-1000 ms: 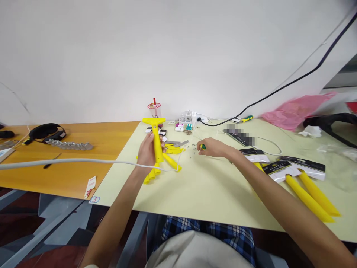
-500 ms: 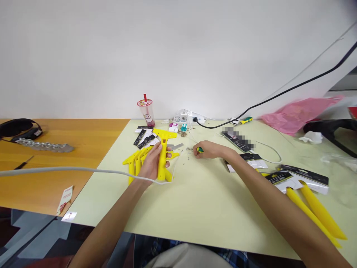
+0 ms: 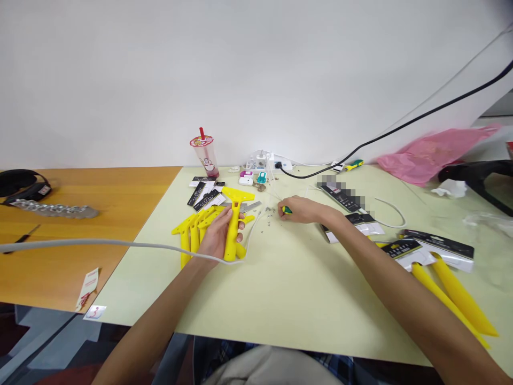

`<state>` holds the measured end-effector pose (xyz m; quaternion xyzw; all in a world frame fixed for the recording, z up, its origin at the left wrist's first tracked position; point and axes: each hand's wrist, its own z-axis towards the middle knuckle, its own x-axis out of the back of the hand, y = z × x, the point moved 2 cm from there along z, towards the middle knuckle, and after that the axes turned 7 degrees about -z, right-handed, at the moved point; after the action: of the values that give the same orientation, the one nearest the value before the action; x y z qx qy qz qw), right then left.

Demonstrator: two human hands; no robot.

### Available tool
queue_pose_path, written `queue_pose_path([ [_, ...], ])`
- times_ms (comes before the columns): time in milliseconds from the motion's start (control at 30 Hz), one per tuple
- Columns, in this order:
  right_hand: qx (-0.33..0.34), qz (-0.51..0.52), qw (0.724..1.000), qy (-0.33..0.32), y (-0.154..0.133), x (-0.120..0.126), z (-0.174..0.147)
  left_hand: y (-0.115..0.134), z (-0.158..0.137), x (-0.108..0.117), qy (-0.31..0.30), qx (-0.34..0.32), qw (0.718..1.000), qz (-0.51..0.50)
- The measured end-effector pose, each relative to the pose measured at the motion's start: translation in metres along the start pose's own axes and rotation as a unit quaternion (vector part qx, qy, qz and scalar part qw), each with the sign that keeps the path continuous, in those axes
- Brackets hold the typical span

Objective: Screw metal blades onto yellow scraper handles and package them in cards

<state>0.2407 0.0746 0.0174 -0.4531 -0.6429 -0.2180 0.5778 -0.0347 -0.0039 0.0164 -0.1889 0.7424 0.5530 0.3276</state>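
My left hand (image 3: 216, 238) is wrapped round the handle of a yellow T-shaped plastic scraper (image 3: 232, 230), its wide head pointing up. More yellow scraper pieces (image 3: 186, 235) lie side by side just left of and behind that hand. In my right hand (image 3: 298, 209) is a green-and-yellow screwdriver (image 3: 286, 210); only its handle end shows, the rest is hidden by my fingers. Several tiny screws (image 3: 269, 213) are scattered on the table between my hands. Flat grey metal blades (image 3: 250, 207) lie behind the scraper head.
At the back stand a drink cup (image 3: 206, 158) and a power strip (image 3: 284, 162). A white cable (image 3: 160, 244) crosses in front of my left wrist. Packaged items (image 3: 441, 248) and yellow tubes (image 3: 465, 291) lie right, near a pink bag (image 3: 425, 155). A second screwdriver (image 3: 355, 164) rests by the wall.
The camera view has shifted slightly. Both hands keep their grips, and the scraper and screwdriver stay in nearly the same place over the table.
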Motion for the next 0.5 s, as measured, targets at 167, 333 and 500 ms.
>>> queue_pose_path([
  [167,-0.004,-0.019,1.0,0.007,-0.019,0.018,0.009,0.003,0.004,0.008,0.0,-0.033,0.999,-0.04],
  [333,0.027,-0.043,0.998,0.02,-0.061,0.033,0.047,0.014,0.005,0.016,0.023,-0.084,0.993,-0.078],
  [500,0.071,-0.05,0.995,-0.045,-0.1,0.021,0.088,0.024,0.006,0.022,0.019,-0.108,0.987,-0.114],
])
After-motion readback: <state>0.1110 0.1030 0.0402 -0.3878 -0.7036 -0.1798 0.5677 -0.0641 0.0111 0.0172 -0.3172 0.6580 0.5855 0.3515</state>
